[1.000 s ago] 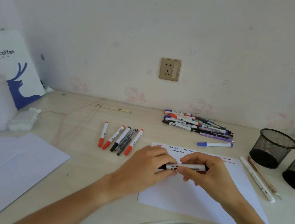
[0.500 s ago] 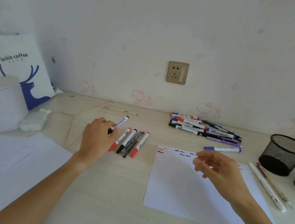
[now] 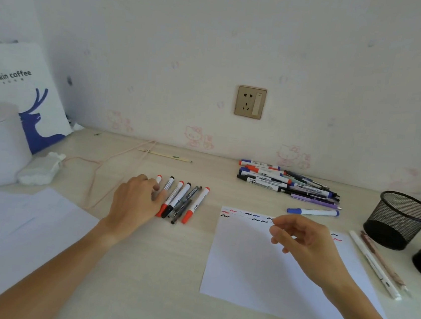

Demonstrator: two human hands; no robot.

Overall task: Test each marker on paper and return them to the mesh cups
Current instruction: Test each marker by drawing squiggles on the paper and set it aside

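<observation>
Now the left hand (image 3: 137, 201) lies flat with straight fingers on the row of tested markers (image 3: 182, 202) at 10 o'clock of the paper (image 3: 270, 271), probably to line them up; the right hand (image 3: 300, 237) hovers loosely curled, empty, the mesh cups (image 3: 399, 220) at 3 o'clock

Soft, even daylight, faint shadows, slightly washed-out colours, wide-angle bending at the edges
</observation>
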